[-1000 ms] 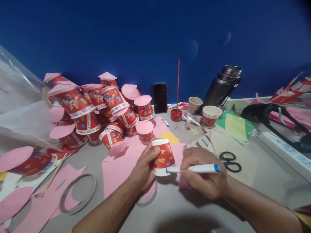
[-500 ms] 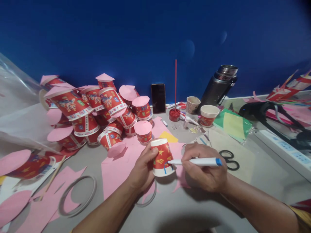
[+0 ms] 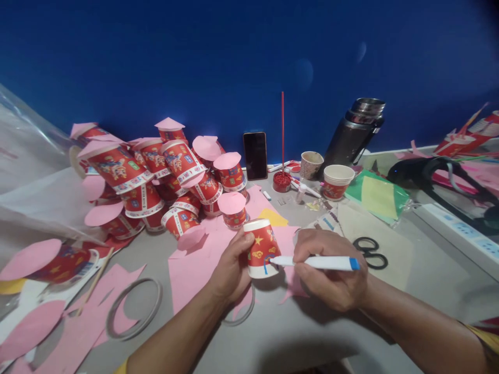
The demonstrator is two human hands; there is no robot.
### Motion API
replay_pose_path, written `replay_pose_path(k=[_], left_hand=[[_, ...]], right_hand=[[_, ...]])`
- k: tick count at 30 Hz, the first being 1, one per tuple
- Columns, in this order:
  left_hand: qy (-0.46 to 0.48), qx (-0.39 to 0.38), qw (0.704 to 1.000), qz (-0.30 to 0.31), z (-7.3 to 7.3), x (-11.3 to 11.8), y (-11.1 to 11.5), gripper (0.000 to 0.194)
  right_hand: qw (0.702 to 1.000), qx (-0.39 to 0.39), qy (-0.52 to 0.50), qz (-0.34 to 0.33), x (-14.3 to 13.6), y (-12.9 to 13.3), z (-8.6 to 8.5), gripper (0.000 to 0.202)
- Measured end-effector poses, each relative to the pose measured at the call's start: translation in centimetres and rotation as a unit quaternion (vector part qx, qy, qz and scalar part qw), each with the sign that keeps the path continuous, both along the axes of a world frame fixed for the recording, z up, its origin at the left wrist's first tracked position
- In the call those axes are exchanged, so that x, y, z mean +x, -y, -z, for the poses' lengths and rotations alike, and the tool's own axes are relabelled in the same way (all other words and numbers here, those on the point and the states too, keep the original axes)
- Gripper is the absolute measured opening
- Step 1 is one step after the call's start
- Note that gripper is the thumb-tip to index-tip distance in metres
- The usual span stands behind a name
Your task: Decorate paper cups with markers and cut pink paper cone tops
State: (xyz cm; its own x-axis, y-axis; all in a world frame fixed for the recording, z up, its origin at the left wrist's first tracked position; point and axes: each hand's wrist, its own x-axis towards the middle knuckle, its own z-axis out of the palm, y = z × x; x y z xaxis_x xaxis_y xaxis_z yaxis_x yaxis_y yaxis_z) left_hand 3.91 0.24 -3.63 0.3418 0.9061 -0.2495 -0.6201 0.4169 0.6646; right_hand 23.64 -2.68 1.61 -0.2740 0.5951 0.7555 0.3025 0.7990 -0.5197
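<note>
My left hand (image 3: 231, 267) is wrapped round an upside-down red paper cup (image 3: 260, 246) with gold patterns and a white rim. A white marker (image 3: 323, 262) with a blue end sits in the closed fingers of my right hand (image 3: 331, 275). Its tip meets the cup's side, low on the red part, where a curved blue line shows. Under the cup lie pink paper sheets (image 3: 187, 272) on the grey table. Left of my hands are several red cups with pink paper discs or cones on them (image 3: 117, 166), heaped in a pile.
Black scissors (image 3: 370, 253) lie right of my right hand. Grey rings of tape (image 3: 134, 309) rest at the left front. Farther back stand a phone (image 3: 255, 156), a red pot (image 3: 281, 182) with a stick, stacked cups (image 3: 337, 184) and a black thermos (image 3: 353, 137). A power strip (image 3: 460, 223) lies at the right.
The blue line on the cup has grown, now curving over at its top. Both hands keep their hold on cup and marker. The view has shifted slightly.
</note>
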Motion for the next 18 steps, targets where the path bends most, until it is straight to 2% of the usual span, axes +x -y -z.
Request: replay_pose_path(k=[7, 18], left_hand=[[0.005, 0.003, 1.0, 0.002, -0.19, 0.13, 0.05, 0.045], [0.001, 0.002, 1.0, -0.004, -0.12, 0.21, 0.03, 0.039]], right_hand=[[0.999, 0.007, 0.008, -0.03, -0.05, -0.14, 0.27, 0.01], [0.998, -0.028, 0.042, -0.049, 0.14, 0.01, 0.24, 0.014]])
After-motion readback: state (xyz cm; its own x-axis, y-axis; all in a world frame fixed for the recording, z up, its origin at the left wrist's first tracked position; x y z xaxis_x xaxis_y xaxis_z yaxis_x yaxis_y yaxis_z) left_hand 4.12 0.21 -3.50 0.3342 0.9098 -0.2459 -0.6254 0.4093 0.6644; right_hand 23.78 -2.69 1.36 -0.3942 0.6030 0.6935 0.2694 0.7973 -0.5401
